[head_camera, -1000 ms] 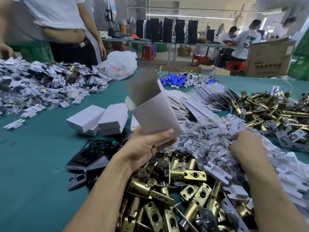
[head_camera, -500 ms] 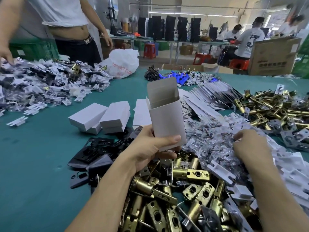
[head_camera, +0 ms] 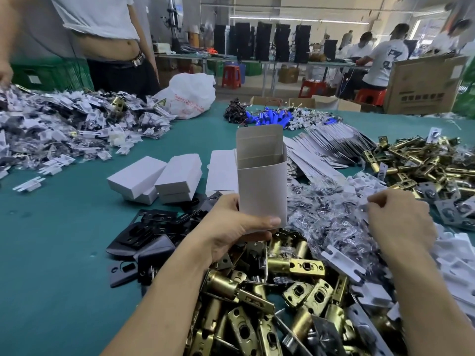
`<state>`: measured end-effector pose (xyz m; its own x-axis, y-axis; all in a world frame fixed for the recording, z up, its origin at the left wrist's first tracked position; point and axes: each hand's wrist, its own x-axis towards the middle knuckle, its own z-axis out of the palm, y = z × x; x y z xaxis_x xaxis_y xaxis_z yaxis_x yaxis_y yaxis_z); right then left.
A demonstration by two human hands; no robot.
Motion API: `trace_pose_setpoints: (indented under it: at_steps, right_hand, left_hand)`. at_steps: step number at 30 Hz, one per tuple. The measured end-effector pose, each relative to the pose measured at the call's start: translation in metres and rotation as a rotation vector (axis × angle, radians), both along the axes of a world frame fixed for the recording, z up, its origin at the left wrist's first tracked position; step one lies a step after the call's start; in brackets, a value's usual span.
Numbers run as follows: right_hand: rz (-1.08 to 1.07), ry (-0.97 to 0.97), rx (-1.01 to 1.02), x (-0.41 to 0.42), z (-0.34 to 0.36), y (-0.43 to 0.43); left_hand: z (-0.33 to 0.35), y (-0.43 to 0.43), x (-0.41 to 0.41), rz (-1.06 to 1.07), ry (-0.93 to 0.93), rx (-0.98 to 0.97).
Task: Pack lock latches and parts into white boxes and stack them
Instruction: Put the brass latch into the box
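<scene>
Left grip (head_camera: 231, 227): wrapped round the foot of the open white box (head_camera: 262, 186), thumb laid across the front face and fingers tucked behind. A firm hold, with the box lifted above the heap.
Open white box: upright in mid-frame, mouth up, top flap standing straight at the back. The inner wall shows but the bottom does not.
Right grip (head_camera: 401, 217): knuckles up, fingers curled down into the pile where the bagged parts meet the white pieces. The fingertips are in among them, and I cannot tell whether they have pinched anything.
Brass latches (head_camera: 282, 291): a big heap nearest the camera, under both forearms and directly below the held box.
Second latch heap (head_camera: 424, 160): far right, beyond the right grip.
Clear bagged parts (head_camera: 326, 217): a glittering mound between the box and the right grip.
White plastic pieces (head_camera: 457, 253): spilled along the right edge, with one long piece lying on the latches.
Black plates (head_camera: 159, 227): piled just left of the left grip.
Closed white boxes (head_camera: 177, 173): two little stacks side by side, left of the held box; the left stack's top box sits askew.
Flat box blanks (head_camera: 331, 147): a fanned row behind and to the right of the held box.
Tabletop (head_camera: 51, 253): teal, with a broad bare stretch at near left.
Far-left pile (head_camera: 64, 124): small bagged bits, heaped up.
White plastic bag (head_camera: 190, 96): slumped at the back edge.
Person in a white shirt (head_camera: 102, 21): standing at the far-left side.
</scene>
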<state>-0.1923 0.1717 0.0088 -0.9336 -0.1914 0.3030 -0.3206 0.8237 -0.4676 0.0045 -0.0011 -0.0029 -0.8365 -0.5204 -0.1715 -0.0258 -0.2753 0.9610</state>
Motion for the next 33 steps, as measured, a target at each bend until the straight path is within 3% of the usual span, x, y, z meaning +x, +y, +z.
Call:
trace_pose_setpoints:
  at_steps: [6,13,18,23,30,33]
  right_hand:
    - [0.157,0.139,-0.273,0.01,0.022,-0.001]
    - [0.494,0.055,-0.675,0.052,0.059,-0.01]
    - [0.585,0.276,-0.847,0.085,0.073,-0.025]
    - [0.642,0.446,-0.709,0.104,0.074,-0.038]
    - [0.673,0.463,-0.421,0.102,0.081,-0.048]
    - [0.692,0.366,-0.267,0.105,0.089,-0.054]
  left_hand:
    - [-0.001,-0.001,0.0,-0.023,-0.018,-0.033]
    - [-0.003,-0.002,-0.001,-0.055,-0.037,-0.105]
    - [-0.002,-0.002,0.0,-0.119,-0.038,-0.202]
    - [-0.001,0.0,0.0,-0.108,-0.036,-0.241]
    - [-0.002,0.003,-0.001,-0.076,-0.022,-0.247]
    - [-0.002,0.003,-0.001,-0.053,-0.015,-0.221]
